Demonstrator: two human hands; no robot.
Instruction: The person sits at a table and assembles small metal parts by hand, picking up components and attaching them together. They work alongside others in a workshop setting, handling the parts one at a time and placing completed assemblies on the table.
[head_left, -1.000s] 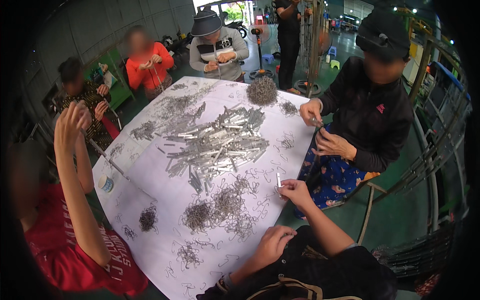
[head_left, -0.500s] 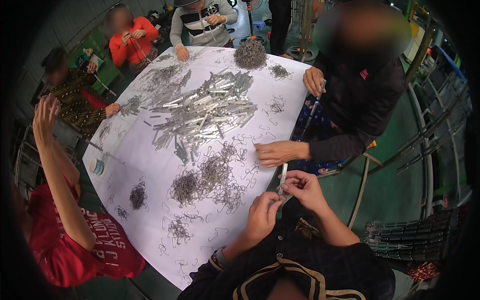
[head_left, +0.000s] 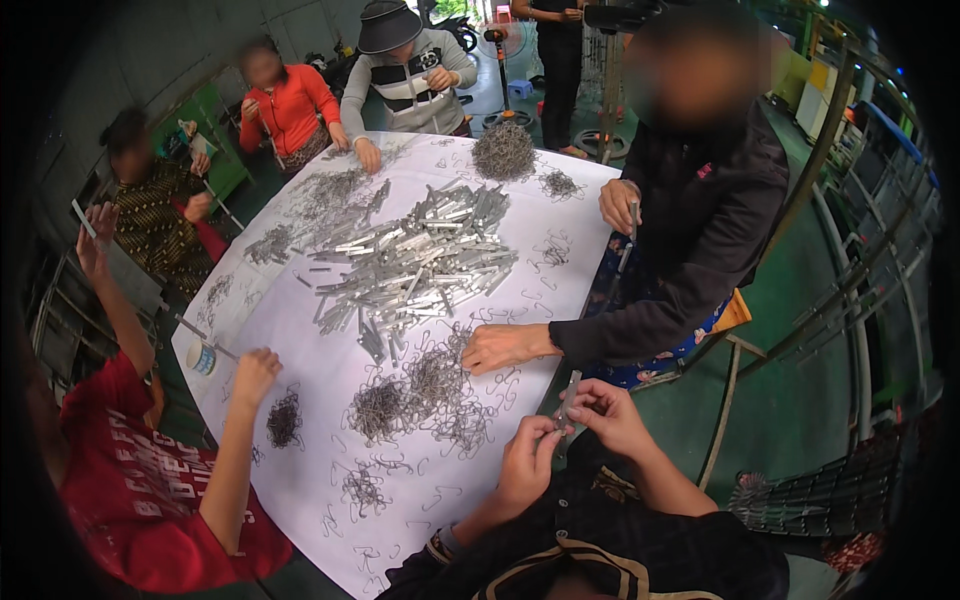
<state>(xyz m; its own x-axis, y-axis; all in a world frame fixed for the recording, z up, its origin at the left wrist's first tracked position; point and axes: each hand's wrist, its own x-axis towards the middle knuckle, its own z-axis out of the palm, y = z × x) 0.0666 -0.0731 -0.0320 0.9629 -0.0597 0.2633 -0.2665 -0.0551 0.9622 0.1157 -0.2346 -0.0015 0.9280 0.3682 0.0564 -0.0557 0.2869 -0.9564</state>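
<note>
A short silvery metal strip (head_left: 572, 385) stands tilted upward at the near right edge of the white-covered table (head_left: 330, 520). My right hand (head_left: 610, 418) is closed on it, thumb and fingers pinching its side. My left hand (head_left: 528, 464) is also closed, its thumb and fingertips pressed together at the strip's lower end. Whether a small hook sits between those fingertips is hidden. Nearest to my hands lies a spread heap of bent wire hooks (head_left: 465, 425), with a denser clump of hooks (head_left: 376, 410) to its left.
Mid-table is a large heap of metal strips (head_left: 420, 262); behind it stands a round mound of hooks (head_left: 503, 152). A co-worker's hand (head_left: 508, 347) reaches over the hooks from the right. At left are another co-worker's hand (head_left: 258, 377) and a white-and-blue cup (head_left: 200, 357).
The view has shifted slightly. The right-hand co-worker's hand has moved left onto the hooks. The red-shirted co-worker's one hand now hovers over the table, the other raises a strip. My hands keep their grip.
</note>
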